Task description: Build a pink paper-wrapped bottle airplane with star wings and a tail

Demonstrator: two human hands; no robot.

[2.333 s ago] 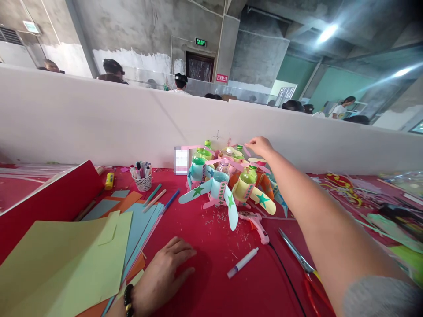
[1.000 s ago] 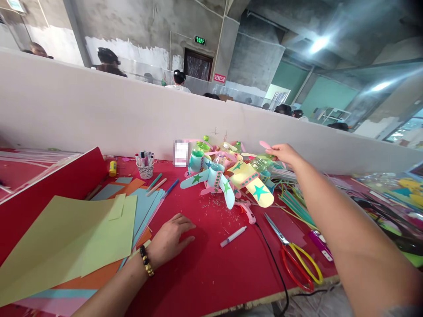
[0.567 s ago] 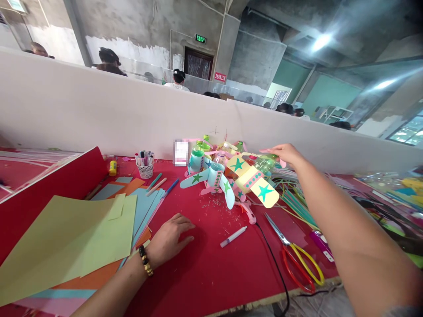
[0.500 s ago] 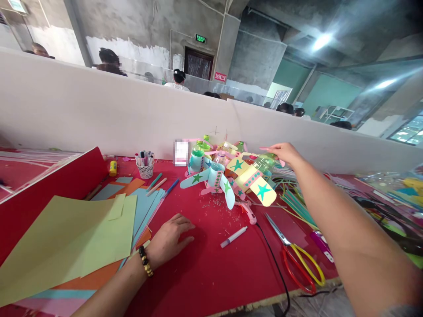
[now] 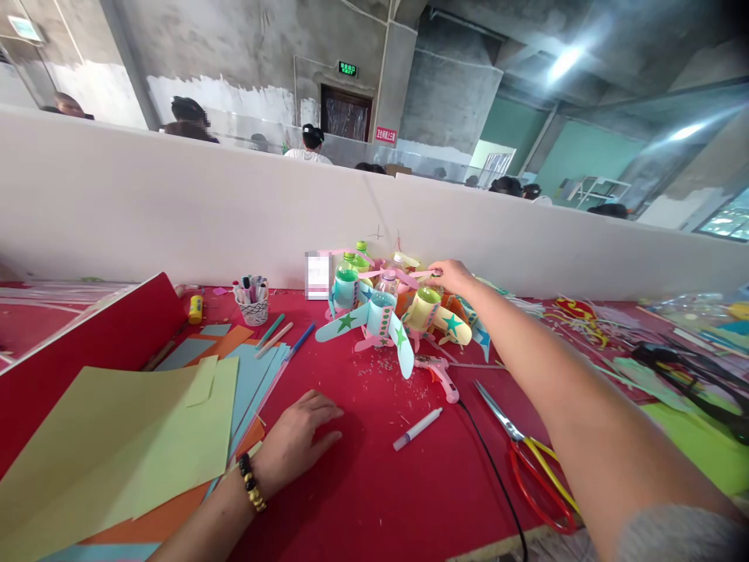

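My right hand (image 5: 455, 275) has its fingers closed around the capped top of a yellow paper-wrapped bottle plane (image 5: 421, 311), which stands upright in a cluster of similar planes. This one has yellow wings with green stars. Just left of it is a light-blue bottle plane (image 5: 381, 316) with blue wings, and behind that a second blue-wrapped bottle (image 5: 346, 289) with a green cap. Pink propeller strips (image 5: 398, 275) cross over the tops. My left hand (image 5: 301, 437) lies on the red table, fingers stretched out and holding nothing.
A pink glue gun (image 5: 438, 378), a white marker (image 5: 417, 429) and red-and-yellow-handled scissors (image 5: 520, 449) lie in front. Coloured paper sheets (image 5: 146, 437) cover the left side, near a pen cup (image 5: 253, 311). A white partition (image 5: 234, 211) runs behind, with people beyond it.
My right hand has moved left and brought the yellow bottle plane from a tilted, raised position to upright among the others. My left hand stays where it lay on the table.
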